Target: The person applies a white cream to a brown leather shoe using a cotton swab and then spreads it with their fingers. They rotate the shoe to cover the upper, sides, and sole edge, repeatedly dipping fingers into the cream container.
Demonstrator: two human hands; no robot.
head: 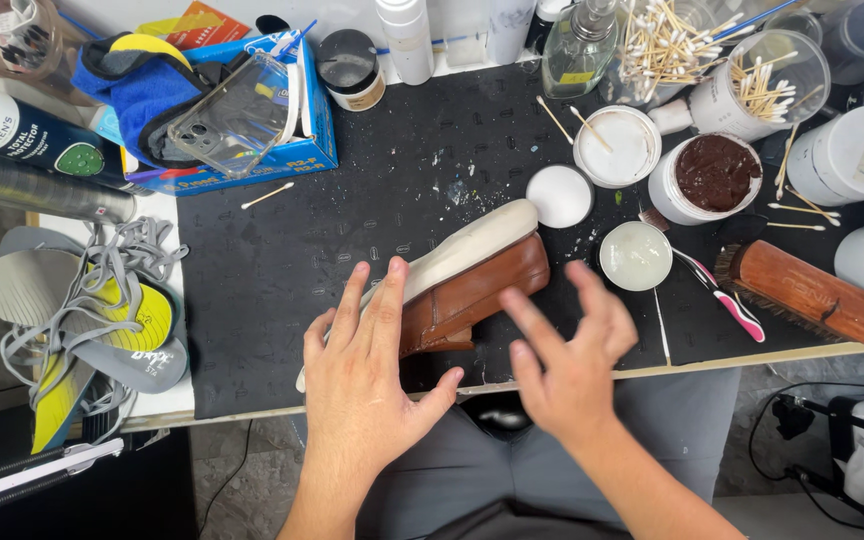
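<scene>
Brown shoe (467,290) lies on its side, sole upward, under our left hand (367,375), whose flat open fingers steady it. Our right hand (572,365) hovers beside its heel, released, fingers spread, holding nothing. We judge positioning underway; gripping needs both hands closing.

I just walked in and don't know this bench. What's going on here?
A person sits at a black work mat with a brown leather shoe lying on its side, pale sole up. The left hand rests open against the shoe; the right hand hovers just beside it, fingers spread, holding nothing. Around them lie an open jar of brown polish, a wooden brush, cotton swabs and loose insoles with laces.
</scene>
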